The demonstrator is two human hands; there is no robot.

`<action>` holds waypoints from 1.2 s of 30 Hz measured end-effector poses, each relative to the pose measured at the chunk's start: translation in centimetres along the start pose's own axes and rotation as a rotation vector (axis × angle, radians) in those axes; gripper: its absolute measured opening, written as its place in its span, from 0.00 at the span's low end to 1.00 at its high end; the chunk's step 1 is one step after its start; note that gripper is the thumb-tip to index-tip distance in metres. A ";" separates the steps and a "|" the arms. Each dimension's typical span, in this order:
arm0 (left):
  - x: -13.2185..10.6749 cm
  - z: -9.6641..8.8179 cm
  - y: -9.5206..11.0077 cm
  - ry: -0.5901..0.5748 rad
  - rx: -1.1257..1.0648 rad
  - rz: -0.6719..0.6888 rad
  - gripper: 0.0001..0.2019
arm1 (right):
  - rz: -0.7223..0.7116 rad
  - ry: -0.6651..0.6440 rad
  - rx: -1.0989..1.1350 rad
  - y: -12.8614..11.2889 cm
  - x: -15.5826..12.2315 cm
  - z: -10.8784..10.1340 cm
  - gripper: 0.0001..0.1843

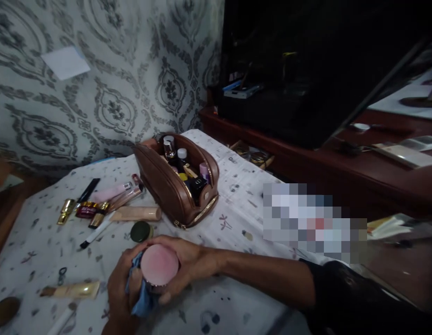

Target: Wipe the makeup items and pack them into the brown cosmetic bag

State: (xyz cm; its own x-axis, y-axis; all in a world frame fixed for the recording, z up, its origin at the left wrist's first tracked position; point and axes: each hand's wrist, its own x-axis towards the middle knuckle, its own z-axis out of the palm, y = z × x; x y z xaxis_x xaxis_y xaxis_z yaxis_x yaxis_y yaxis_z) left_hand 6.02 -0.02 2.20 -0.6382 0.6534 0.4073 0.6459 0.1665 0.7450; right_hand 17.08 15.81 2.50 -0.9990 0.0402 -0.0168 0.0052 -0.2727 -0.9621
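Note:
At the bottom centre, my right hand (189,260) is closed around a round container with a pink top (160,264). My left hand (118,281) grips a crumpled blue cloth (145,298) and presses it to the container's left side. Just behind my fingers sits a small jar with a dark green lid (140,231). A brown makeup bag (163,186) stands unzipped beyond my hands, with several bottles and a black box (198,187) inside. A beige tube (136,213) lies to the left of the bag.
Lipsticks (65,211), a dark red jar (86,209) and several other cosmetics lie on the patterned white tablecloth (233,223). Nearer me at left is a gold-capped tube (78,289). A large dark screen (289,70) stands on a reddish-brown cabinet (271,153) to the right.

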 end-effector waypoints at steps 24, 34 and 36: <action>9.3 0.6 7.9 -0.083 0.364 0.642 0.14 | -0.104 0.196 0.111 -3.5 -4.4 -1.7 0.32; 12.6 1.8 8.4 -0.272 0.704 1.014 0.22 | -0.014 0.349 0.380 -3.0 -10.5 -4.6 0.37; 12.2 1.3 8.2 -0.266 0.667 1.004 0.22 | 0.011 0.388 0.422 -3.2 -10.6 -4.9 0.33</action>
State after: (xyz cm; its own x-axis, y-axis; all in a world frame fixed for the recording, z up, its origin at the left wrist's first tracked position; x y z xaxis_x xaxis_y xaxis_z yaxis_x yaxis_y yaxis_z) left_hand 4.05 10.33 12.56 0.3188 0.8258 0.4653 0.9375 -0.2026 -0.2828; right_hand 27.86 21.01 4.43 -0.9094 0.3639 -0.2015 -0.0821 -0.6320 -0.7706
